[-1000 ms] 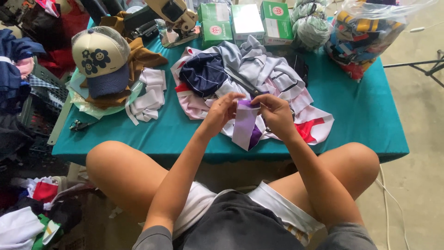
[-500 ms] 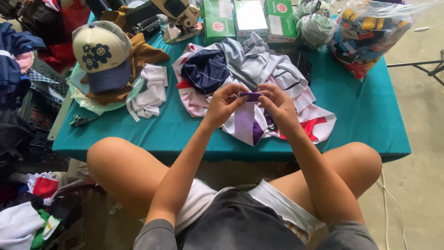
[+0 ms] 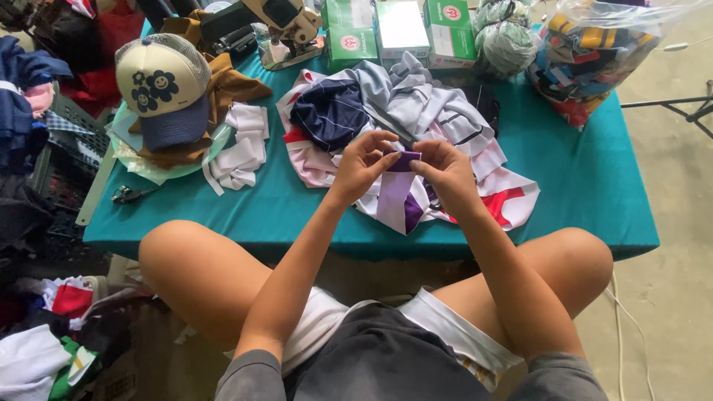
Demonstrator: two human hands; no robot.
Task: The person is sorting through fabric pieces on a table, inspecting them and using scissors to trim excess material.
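Both my hands pinch the top edge of a purple and lilac strip of fabric [image 3: 395,194] that hangs down over the table's front. My left hand [image 3: 362,163] grips its left corner, my right hand [image 3: 443,171] its right corner, fingertips almost touching. Behind the strip lies a heap of striped, navy, grey and pink clothes [image 3: 386,111] on the teal table [image 3: 594,200]. I sit cross-legged with my knees under the table's front edge.
A cream cap with flower faces [image 3: 160,85] rests on brown cloth at the left, with white fabric strips [image 3: 241,145] beside it. Green and white boxes [image 3: 401,26], yarn balls [image 3: 505,37] and a clear bag of colourful cloth [image 3: 594,52] line the back. Clothes pile up on the floor at left.
My hands have lifted the purple strip slightly and moved closer together at its top edge. The view has shifted a little; the things on the table have not moved.
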